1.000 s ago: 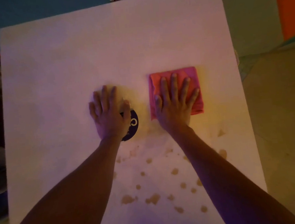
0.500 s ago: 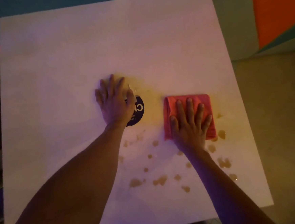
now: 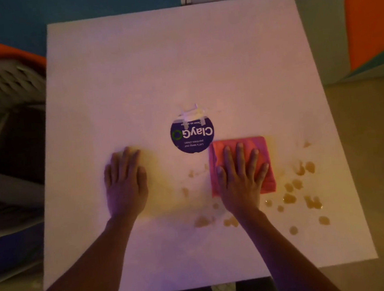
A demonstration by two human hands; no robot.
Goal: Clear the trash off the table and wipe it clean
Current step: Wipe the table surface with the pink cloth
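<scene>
White table (image 3: 134, 69) carries brown spills (image 3: 304, 187) just right of the cloth (image 3: 262, 149); right hand (image 3: 241, 182) presses it flat-fingered, left hand (image 3: 125, 185) rests flat, holding nothing

A square white table (image 3: 134, 69) carries a round dark-blue "ClayGo" sticker (image 3: 192, 135) near its middle, torn at the far edge. Just beside it lies a folded pink cloth (image 3: 264, 162). Brownish spill drops (image 3: 302, 196) dot the near right part.
</scene>
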